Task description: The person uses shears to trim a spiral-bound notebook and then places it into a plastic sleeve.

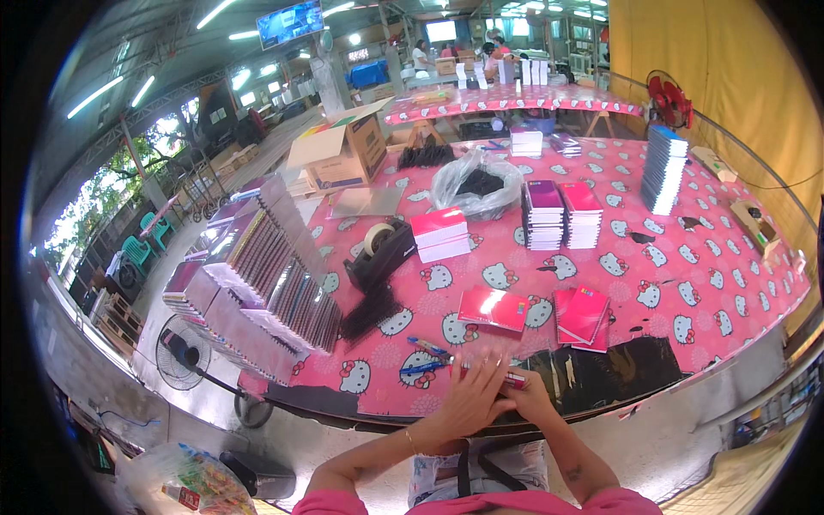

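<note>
Head camera looks steeply down, close over the pink table (pixel 652 283).

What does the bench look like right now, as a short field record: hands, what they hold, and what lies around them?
left hand: flat over a small red item, at the table's near edge
right hand: gripping the same red item
nearest things: blue pens; red booklet; red booklet pair
table: pink patterned cloth
left side: fanned booklet rows; tape dispenser
</note>
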Demonstrator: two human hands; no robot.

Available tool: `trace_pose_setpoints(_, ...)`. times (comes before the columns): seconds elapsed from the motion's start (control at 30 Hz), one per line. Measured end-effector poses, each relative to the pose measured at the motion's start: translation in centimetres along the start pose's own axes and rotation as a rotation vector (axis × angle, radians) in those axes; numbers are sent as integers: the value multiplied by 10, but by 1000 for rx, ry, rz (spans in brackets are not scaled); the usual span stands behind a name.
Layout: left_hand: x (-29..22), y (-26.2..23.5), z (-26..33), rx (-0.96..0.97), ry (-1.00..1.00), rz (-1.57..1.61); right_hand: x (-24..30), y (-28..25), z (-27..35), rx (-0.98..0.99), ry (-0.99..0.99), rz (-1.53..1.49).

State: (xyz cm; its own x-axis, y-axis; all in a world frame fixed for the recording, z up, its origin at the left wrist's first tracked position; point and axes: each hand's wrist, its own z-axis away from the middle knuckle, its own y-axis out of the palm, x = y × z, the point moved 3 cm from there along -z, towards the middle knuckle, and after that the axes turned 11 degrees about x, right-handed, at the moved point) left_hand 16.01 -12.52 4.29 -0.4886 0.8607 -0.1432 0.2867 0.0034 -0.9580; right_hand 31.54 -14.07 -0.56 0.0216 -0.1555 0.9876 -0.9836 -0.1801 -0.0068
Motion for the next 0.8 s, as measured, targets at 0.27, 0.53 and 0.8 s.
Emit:
trace_pose_setpoints(0.27,8,-7,-1,-107,10,16,-5,3,-3,34,-18,162)
trace_pose_setpoints(0.53,9,-30,-18,-82,26,-119,9,5,-3,57,-24,266)
trace_pose_setpoints(0.8,11,-22,-6,-178,21,4,24,6,-3,63,12,353)
